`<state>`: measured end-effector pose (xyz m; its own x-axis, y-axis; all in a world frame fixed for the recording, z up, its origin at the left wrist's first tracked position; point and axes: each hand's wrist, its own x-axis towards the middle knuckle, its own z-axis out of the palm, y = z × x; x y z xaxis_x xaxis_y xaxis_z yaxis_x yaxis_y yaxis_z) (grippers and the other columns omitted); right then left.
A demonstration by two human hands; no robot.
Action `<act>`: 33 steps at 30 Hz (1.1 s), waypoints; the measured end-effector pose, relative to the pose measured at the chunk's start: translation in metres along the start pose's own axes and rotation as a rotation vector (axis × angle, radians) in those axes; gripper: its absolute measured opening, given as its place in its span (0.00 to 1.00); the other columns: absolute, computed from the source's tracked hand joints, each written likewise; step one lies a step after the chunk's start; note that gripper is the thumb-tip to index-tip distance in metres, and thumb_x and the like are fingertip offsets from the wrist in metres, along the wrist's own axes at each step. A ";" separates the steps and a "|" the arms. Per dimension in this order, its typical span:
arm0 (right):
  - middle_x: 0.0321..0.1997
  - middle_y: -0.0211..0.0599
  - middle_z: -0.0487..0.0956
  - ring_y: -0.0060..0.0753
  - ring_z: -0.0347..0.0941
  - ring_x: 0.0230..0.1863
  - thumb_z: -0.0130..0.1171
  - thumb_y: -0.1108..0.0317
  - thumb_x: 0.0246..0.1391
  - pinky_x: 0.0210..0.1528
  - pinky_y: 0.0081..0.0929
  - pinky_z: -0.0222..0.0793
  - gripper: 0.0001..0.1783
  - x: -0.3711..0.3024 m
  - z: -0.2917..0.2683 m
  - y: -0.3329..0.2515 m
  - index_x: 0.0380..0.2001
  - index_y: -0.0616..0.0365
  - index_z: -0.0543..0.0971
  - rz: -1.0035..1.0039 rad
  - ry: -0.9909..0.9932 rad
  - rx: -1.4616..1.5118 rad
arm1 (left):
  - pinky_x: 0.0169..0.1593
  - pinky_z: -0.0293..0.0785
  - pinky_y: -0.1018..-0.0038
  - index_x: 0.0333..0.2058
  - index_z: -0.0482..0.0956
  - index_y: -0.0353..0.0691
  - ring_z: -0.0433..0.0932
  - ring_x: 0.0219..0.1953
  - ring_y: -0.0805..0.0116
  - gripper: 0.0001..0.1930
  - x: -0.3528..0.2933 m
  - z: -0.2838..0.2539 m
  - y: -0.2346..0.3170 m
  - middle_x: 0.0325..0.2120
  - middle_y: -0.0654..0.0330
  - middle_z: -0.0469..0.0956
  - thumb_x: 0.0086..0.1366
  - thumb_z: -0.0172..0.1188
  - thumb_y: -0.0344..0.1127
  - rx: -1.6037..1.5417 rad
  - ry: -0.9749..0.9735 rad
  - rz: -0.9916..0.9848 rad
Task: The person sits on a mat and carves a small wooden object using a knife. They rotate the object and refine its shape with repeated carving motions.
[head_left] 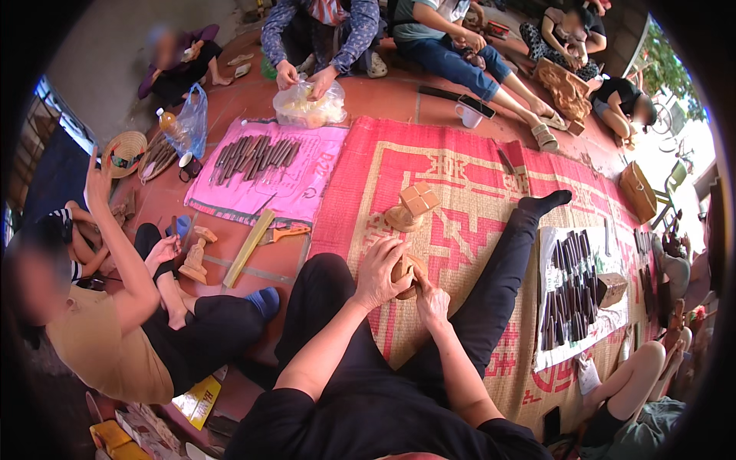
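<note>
Between my knees I hold a small rounded piece of carved wood (402, 268). My left hand (377, 274) wraps over its top and side, fingers curled around it. My right hand (433, 303) is closed in a fist against the wood's right side, with the thumb pointing up toward it; whatever its fingers grip is hidden. Just beyond my hands, a square wooden block with crossing grooves (419, 198) stands on the mat beside a rounded wooden base (401, 218), touching or overlapping it in view.
I sit on a red and straw woven mat (460, 230). Many chisels (257, 159) lie on a pink cloth (307, 192); more chisels (571, 287) rest on a white sheet (548, 345) at right. A seated person (115, 337) is close on my left. A white mug (468, 115) stands ahead.
</note>
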<state>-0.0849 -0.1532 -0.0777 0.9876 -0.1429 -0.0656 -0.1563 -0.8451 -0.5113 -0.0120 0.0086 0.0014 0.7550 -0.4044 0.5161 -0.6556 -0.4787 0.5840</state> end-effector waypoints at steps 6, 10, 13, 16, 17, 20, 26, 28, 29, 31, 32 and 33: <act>0.41 0.46 0.81 0.48 0.80 0.40 0.53 0.61 0.62 0.43 0.45 0.75 0.23 0.010 -0.005 0.002 0.61 0.41 0.72 -0.058 0.066 0.012 | 0.63 0.66 0.55 0.55 0.72 0.40 0.69 0.57 0.49 0.31 0.002 0.002 -0.002 0.51 0.52 0.73 0.51 0.63 0.43 0.003 0.005 0.001; 0.40 0.46 0.82 0.49 0.80 0.40 0.52 0.63 0.62 0.42 0.45 0.75 0.22 0.012 -0.009 -0.005 0.60 0.44 0.73 -0.094 0.123 -0.024 | 0.64 0.65 0.55 0.55 0.72 0.40 0.69 0.57 0.49 0.31 0.006 0.000 -0.003 0.51 0.52 0.72 0.51 0.63 0.43 0.000 0.013 0.002; 0.36 0.46 0.82 0.50 0.81 0.36 0.51 0.63 0.63 0.39 0.45 0.75 0.21 0.010 -0.001 -0.006 0.59 0.46 0.73 -0.055 0.101 -0.003 | 0.65 0.64 0.55 0.55 0.73 0.40 0.69 0.58 0.49 0.31 0.006 0.002 -0.003 0.52 0.52 0.72 0.51 0.63 0.42 -0.013 0.003 -0.007; 0.34 0.49 0.82 0.50 0.81 0.32 0.51 0.65 0.61 0.35 0.45 0.75 0.23 0.007 0.003 -0.021 0.60 0.46 0.73 -0.045 0.155 0.039 | 0.65 0.64 0.56 0.55 0.73 0.40 0.68 0.58 0.49 0.31 0.006 0.003 -0.003 0.52 0.52 0.72 0.51 0.63 0.42 0.017 -0.010 -0.005; 0.34 0.50 0.82 0.51 0.81 0.31 0.51 0.66 0.60 0.33 0.45 0.75 0.24 0.006 0.001 -0.028 0.60 0.45 0.72 -0.052 0.189 0.054 | 0.65 0.64 0.56 0.55 0.73 0.40 0.68 0.59 0.49 0.31 0.006 0.003 -0.003 0.52 0.52 0.72 0.51 0.63 0.41 0.035 -0.014 -0.003; 0.36 0.51 0.83 0.50 0.81 0.33 0.51 0.69 0.58 0.34 0.44 0.76 0.26 0.009 0.007 -0.017 0.61 0.47 0.72 -0.032 0.171 -0.012 | 0.66 0.63 0.55 0.55 0.73 0.40 0.68 0.59 0.48 0.31 0.007 0.002 -0.003 0.53 0.53 0.72 0.51 0.64 0.41 0.011 -0.018 -0.009; 0.32 0.48 0.83 0.50 0.81 0.31 0.51 0.66 0.61 0.35 0.47 0.75 0.25 0.019 0.000 0.007 0.62 0.41 0.70 0.039 0.071 -0.060 | 0.66 0.63 0.55 0.56 0.73 0.40 0.68 0.59 0.48 0.32 0.010 0.004 0.003 0.53 0.53 0.72 0.51 0.64 0.42 0.009 -0.030 0.000; 0.31 0.48 0.83 0.50 0.81 0.31 0.51 0.65 0.61 0.34 0.47 0.75 0.25 0.013 -0.012 -0.021 0.63 0.39 0.69 0.006 0.132 0.016 | 0.65 0.63 0.55 0.56 0.73 0.41 0.68 0.59 0.48 0.32 0.007 0.004 0.000 0.53 0.53 0.72 0.51 0.65 0.43 0.012 -0.023 -0.002; 0.31 0.48 0.83 0.50 0.81 0.30 0.51 0.65 0.61 0.34 0.47 0.75 0.26 0.011 -0.016 -0.032 0.63 0.37 0.69 -0.010 0.161 0.055 | 0.65 0.63 0.55 0.56 0.73 0.41 0.68 0.59 0.48 0.32 0.006 0.004 -0.001 0.53 0.53 0.72 0.51 0.65 0.43 0.018 -0.023 -0.001; 0.33 0.46 0.83 0.49 0.81 0.31 0.52 0.65 0.61 0.34 0.46 0.75 0.27 0.009 -0.015 -0.037 0.64 0.35 0.69 0.026 0.108 0.032 | 0.66 0.63 0.55 0.56 0.73 0.41 0.68 0.59 0.49 0.32 0.008 0.004 -0.004 0.53 0.53 0.72 0.51 0.65 0.43 0.030 -0.024 0.011; 0.33 0.46 0.83 0.49 0.81 0.31 0.52 0.65 0.61 0.34 0.45 0.75 0.27 0.009 -0.004 -0.029 0.64 0.35 0.68 0.047 0.102 0.001 | 0.66 0.63 0.55 0.56 0.73 0.41 0.68 0.59 0.49 0.32 0.007 0.004 -0.005 0.53 0.53 0.72 0.51 0.64 0.43 0.025 -0.028 0.010; 0.33 0.46 0.83 0.49 0.81 0.31 0.51 0.65 0.61 0.34 0.45 0.76 0.27 0.012 0.006 -0.019 0.64 0.35 0.68 0.066 0.100 -0.030 | 0.66 0.63 0.55 0.56 0.73 0.40 0.68 0.59 0.49 0.32 0.008 0.004 -0.004 0.53 0.53 0.72 0.51 0.64 0.43 0.021 -0.029 0.012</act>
<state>-0.0700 -0.1357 -0.0743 0.9685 -0.2485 -0.0119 -0.2233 -0.8471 -0.4823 -0.0032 0.0041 0.0000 0.7470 -0.4328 0.5046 -0.6648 -0.4893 0.5645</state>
